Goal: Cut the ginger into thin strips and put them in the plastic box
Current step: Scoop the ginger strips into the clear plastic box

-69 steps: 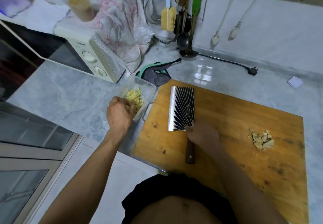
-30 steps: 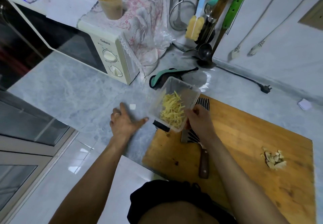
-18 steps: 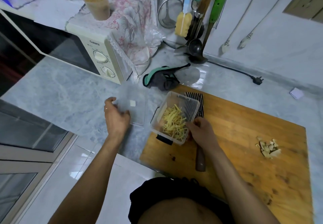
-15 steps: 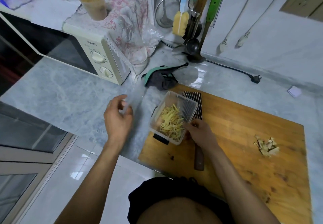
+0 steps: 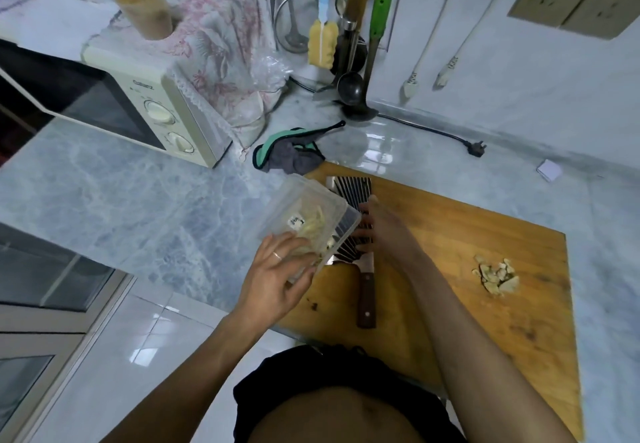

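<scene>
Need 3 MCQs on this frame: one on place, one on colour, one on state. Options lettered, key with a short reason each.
1. Where does the cleaver lie?
A. on the wooden cutting board
B. on top of the microwave
C. hanging on the wall rack

2. What colour is the handle of the sponge brush hanging on the wall?
A. red
B. light blue
C. black

3. What is the state of the plastic box?
A. empty and upside down
B. lying crushed on the floor
C. lid on, ginger strips inside, a hand at each side

Key:
1 A: the blade lies flat on the board, partly under the box.
2 B: a pale blue handle rises above the yellow sponge.
3 C: the left hand grips the near end over the clear lid, and the right hand touches the far side with straight fingers.
</scene>
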`<state>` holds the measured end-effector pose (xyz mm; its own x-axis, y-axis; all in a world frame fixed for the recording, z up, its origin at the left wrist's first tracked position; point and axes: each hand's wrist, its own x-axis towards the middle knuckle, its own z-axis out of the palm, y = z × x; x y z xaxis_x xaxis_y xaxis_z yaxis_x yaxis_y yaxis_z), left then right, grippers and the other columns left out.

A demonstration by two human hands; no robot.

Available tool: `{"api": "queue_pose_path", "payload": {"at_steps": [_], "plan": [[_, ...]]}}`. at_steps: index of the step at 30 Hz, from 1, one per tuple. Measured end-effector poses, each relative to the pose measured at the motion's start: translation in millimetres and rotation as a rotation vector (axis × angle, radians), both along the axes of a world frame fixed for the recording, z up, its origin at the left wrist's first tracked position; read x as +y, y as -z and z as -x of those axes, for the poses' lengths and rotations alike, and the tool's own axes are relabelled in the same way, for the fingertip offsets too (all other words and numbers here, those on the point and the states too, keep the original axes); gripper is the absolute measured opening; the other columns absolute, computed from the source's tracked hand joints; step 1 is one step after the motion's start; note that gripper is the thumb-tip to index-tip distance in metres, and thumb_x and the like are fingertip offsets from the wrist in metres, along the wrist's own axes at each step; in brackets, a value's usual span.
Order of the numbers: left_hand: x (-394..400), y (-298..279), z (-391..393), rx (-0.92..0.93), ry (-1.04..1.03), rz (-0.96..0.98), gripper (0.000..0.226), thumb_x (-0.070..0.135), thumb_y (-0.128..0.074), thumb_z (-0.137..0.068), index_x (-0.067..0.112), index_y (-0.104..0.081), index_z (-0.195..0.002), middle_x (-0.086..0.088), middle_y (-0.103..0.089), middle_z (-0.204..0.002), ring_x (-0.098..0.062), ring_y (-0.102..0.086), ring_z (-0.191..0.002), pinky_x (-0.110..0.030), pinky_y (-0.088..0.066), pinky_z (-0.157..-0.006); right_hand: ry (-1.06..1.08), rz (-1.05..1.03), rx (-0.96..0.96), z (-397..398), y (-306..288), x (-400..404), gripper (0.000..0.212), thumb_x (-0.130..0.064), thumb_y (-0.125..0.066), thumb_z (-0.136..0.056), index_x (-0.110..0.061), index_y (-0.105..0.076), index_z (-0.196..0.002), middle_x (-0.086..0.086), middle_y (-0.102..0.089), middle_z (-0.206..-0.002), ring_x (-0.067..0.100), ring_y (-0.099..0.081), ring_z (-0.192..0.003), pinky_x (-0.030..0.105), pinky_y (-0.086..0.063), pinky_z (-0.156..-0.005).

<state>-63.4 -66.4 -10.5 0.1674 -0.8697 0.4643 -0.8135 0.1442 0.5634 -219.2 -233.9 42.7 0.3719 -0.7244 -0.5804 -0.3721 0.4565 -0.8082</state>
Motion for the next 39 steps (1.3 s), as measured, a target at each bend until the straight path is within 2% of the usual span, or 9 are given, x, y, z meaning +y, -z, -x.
{"api": "queue_pose_path", "payload": {"at_steps": [7, 9, 13, 18, 23, 27, 29, 33, 39], "plan": [[-2, -5, 2, 0.109, 0.041, -0.078, 0.021, 0.033, -0.069, -0.084, 0.018, -0.079, -0.095, 0.004, -0.072, -0.112, -0.011, -0.056, -0.125, -0.047, -0.04, -0.11, -0.114, 0.339, 0.205, -11, 9, 7, 0.028, -0.035, -0.062, -0.096, -0.008, -0.064, -0.102, 0.013, -0.07, -0.096, 0.027, -0.07, -0.085, 0.044, -0.062, -0.074], [-1, -6, 5, 0.171, 0.016, -0.093, 0.024, 0.031, -0.069, -0.08, 0.017, -0.078, -0.097, 0.005, -0.072, -0.114, -0.011, -0.055, -0.127, -0.052, -0.036, -0.112, -0.085, 0.331, 0.174, -10, 13, 12, 0.022, -0.027, -0.062, -0.096, -0.006, -0.064, -0.104, 0.013, -0.069, -0.097, 0.024, -0.07, -0.082, 0.034, -0.062, -0.067], [3, -5, 7, 0.267, -0.321, -0.114, 0.044, 0.038, -0.063, -0.086, 0.017, -0.067, -0.124, -0.009, -0.047, -0.147, -0.031, -0.031, -0.144, -0.039, -0.015, -0.122, 0.06, 0.263, 0.11, -7, 14, 23, 0.017, -0.017, -0.061, -0.097, -0.004, -0.06, -0.107, 0.009, -0.067, -0.1, 0.02, -0.071, -0.083, 0.026, -0.061, -0.065], [-3, -15, -2, 0.846, -0.609, -0.337, 0.07, 0.042, -0.059, -0.096, 0.024, -0.026, -0.154, 0.002, -0.029, -0.158, -0.015, -0.029, -0.145, -0.036, -0.027, -0.119, -0.084, 0.086, 0.19, -3, 9, 38, 0.018, -0.021, -0.069, -0.093, -0.01, -0.06, -0.105, 0.008, -0.07, -0.093, 0.022, -0.073, -0.083, 0.037, -0.063, -0.074], [-9, -19, -30, 1.077, -0.593, -0.323, 0.058, 0.03, -0.077, -0.085, 0.03, -0.052, -0.137, 0.011, -0.057, -0.134, -0.019, -0.059, -0.12, -0.044, -0.05, -0.102, -0.136, 0.075, 0.302, -9, -2, 28, 0.034, -0.04, -0.069, -0.091, -0.007, -0.064, -0.092, 0.018, -0.072, -0.096, 0.03, -0.071, -0.09, 0.047, -0.06, -0.087], [-18, -23, -39, 1.106, -0.568, -0.339, 0.06, 0.02, -0.079, -0.083, 0.027, -0.052, -0.136, 0.007, -0.059, -0.129, -0.021, -0.06, -0.116, -0.044, -0.052, -0.099, 0.01, 0.009, 0.197, -18, -13, 20, 0.027, -0.029, -0.069, -0.094, -0.002, -0.066, -0.099, 0.015, -0.07, -0.092, 0.019, -0.067, -0.07, 0.025, -0.057, -0.053], [-23, -28, -37, 1.229, -0.649, -0.352, 0.062, 0.014, -0.077, -0.083, 0.021, -0.049, -0.138, 0.002, -0.06, -0.126, -0.019, -0.062, -0.111, -0.038, -0.052, -0.096, 0.001, -0.005, 0.171, -18, -14, 19, 0.022, -0.024, -0.069, -0.095, -0.002, -0.066, -0.1, 0.015, -0.069, -0.09, 0.015, -0.065, -0.067, 0.024, -0.058, -0.051], [-21, -29, -35, 1.571, -0.634, -0.407, 0.033, 0.014, -0.077, -0.08, 0.004, -0.067, -0.109, -0.013, -0.074, -0.102, -0.026, -0.073, -0.088, -0.034, -0.054, -0.077, -0.067, 0.358, 0.369, -28, -3, 24, 0.016, -0.024, -0.068, -0.091, -0.008, -0.065, -0.092, 0.01, -0.068, -0.085, 0.02, -0.064, -0.072, 0.033, -0.054, -0.062], [-19, -17, -26, 1.184, -0.694, -0.338, 0.044, 0.032, -0.075, -0.085, 0.016, -0.061, -0.123, 0.001, -0.071, -0.11, -0.018, -0.069, -0.099, -0.038, -0.056, -0.088, -0.185, 0.57, 0.501, -35, 0, 44, 0.019, -0.025, -0.06, -0.093, -0.009, -0.055, -0.102, 0.005, -0.056, -0.1, 0.019, -0.054, -0.091, 0.04, -0.053, -0.079]]}}
